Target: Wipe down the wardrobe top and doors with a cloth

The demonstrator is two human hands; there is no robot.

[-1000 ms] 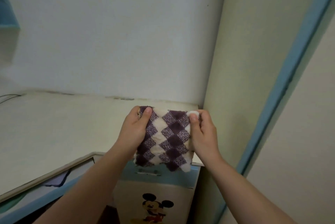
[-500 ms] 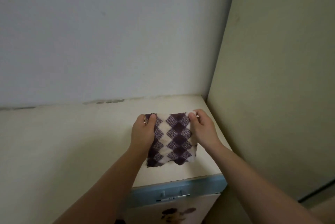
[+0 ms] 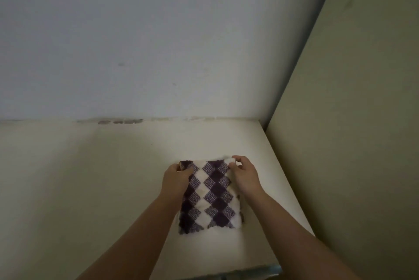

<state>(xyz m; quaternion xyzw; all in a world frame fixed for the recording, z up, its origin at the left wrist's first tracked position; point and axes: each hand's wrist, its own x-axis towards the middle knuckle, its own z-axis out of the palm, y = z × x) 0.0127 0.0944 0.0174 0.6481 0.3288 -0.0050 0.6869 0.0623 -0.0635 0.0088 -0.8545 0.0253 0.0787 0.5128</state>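
The cloth (image 3: 210,195), a folded square in dark purple and white diamonds, lies spread on the wardrobe top (image 3: 90,189), toward its right end and nearer the front than the back. The left hand (image 3: 178,180) grips the far left corner with the thumb on top. The right hand (image 3: 243,177) pinches the far right corner between thumb and fingertips. The near edge of the cloth lies free.

The step in hand looks like setting the cloth down to begin wiping the top. To do it well, the person would probably flatten one palm over the middle rather than drag it by the corners, which would let the near half bunch up. Overlapping strokes from the back wall (image 3: 158,41) toward the front would pull dust forward. The dark marks (image 3: 120,121) along the rear seam and the corner by the side wall (image 3: 351,143) likely need firmer pressure.

A second earlier the cloth hung upright in the air in front of the wardrobe, with a cartoon-printed door and an open door below it. Half a second earlier it was over the top, its lower edge drooping. Now it rests flat, further in from the edge. The doors have left the view, and only a sliver of the blue front trim (image 3: 260,271) shows. Both hands hold the same corners as before
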